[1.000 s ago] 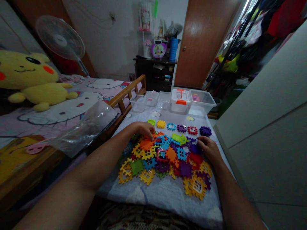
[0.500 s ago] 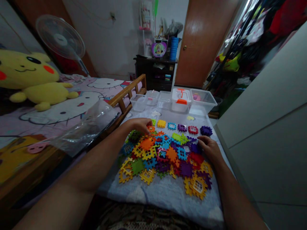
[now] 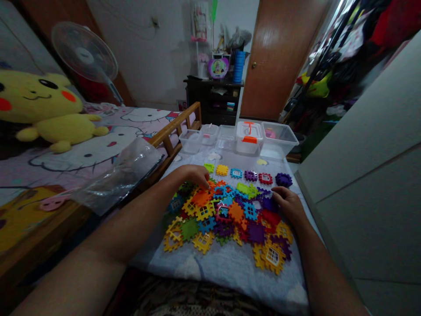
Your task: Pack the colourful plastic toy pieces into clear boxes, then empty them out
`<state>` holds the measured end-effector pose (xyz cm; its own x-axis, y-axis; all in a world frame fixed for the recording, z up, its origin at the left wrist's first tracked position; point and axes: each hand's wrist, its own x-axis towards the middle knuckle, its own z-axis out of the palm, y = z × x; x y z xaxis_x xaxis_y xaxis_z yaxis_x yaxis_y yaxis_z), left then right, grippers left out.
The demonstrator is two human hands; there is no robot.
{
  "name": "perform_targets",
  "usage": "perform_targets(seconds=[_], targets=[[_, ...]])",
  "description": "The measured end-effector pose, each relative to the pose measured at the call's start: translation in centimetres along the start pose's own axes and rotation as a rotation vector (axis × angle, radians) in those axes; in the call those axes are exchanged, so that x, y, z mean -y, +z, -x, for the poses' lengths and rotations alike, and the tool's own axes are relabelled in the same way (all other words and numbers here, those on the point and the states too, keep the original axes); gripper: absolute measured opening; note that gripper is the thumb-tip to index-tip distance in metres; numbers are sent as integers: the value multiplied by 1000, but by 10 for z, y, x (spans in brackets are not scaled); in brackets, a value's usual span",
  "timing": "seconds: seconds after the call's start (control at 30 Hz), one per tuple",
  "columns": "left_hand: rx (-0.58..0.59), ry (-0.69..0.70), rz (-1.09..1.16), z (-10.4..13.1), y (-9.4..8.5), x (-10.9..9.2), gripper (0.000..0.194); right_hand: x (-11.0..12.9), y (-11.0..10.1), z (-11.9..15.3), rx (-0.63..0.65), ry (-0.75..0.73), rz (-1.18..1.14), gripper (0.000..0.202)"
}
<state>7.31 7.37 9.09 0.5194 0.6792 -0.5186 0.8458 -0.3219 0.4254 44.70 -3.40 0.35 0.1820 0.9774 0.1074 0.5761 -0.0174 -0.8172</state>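
My left hand (image 3: 199,175) is at the upper left edge of a pile of colourful toothed plastic tiles, its fingers bent together over an orange tile (image 3: 201,197); what they pinch, if anything, is hidden. My right hand (image 3: 285,198) rests at the pile's right side beside a purple tile (image 3: 269,204), fingers partly curled. Behind the pile runs a row: a green tile (image 3: 208,167), a yellow tile (image 3: 222,170), a blue tile (image 3: 236,173), a purple window tile (image 3: 250,175), a red tile (image 3: 265,178) and a dark purple piece (image 3: 283,179).
Clear plastic boxes (image 3: 190,141) stand along the far edge, one a lidded box (image 3: 249,138) with orange clips. To the left are a wooden bed rail (image 3: 177,125), a plastic bag (image 3: 121,175) and a yellow plush toy (image 3: 62,114). A pale cabinet (image 3: 371,175) stands at the right.
My left hand has drawn back slightly toward me and left, from the green tile in the row down to the pile's orange tiles. My right hand is nearly unmoved.
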Motion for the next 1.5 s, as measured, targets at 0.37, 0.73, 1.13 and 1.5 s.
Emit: perform_targets(seconds=[0.37,0.73,1.13,1.5], targets=[[-2,-60,-191,-5,0,-9,40,3,0,1,-2,11,-13,38],[-154,42,-137,8,-1,3,47,-2,-1,-1,15,2,8,39],[-29,-19,-69,8,2,3,58,-8,0,-3,2,11,5,39],[-151,22,-54,12,-4,6,58,-2,1,-1,-5,1,-15,40]])
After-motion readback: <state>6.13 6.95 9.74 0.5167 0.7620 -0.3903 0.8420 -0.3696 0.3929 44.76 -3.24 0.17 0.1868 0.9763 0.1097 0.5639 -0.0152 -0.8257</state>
